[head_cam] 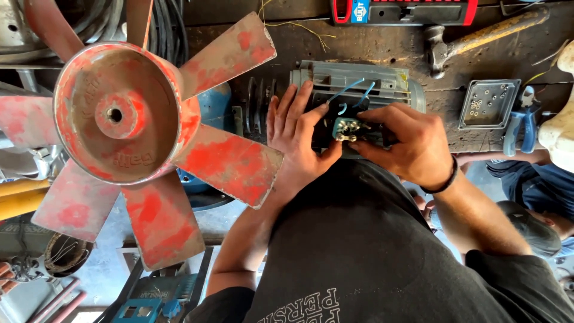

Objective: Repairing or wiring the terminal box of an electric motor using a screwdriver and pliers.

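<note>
Left hand [296, 134] lies flat against the near-left side of the grey electric motor [359, 84], fingers spread and pointing away, thumb hooked toward the terminal block [347, 128]; palm bracing, nothing clasped. Right hand [406, 143] comes in from the right, fingertips pinched at the terminal block; they appear to pinch a small screw or link there, but the part is too small to be sure. Blue wires [353, 90] arc out just beyond the block.

The motor sits at the workbench [388, 45] near edge, close against the person's torso. Left: a red fan impeller [128, 116], one blade tip just beside the left wrist, so little room that side. Right: the metal cover plate [489, 103] and blue pliers [521, 122], near but apart. Farther back: a hammer [478, 39].
</note>
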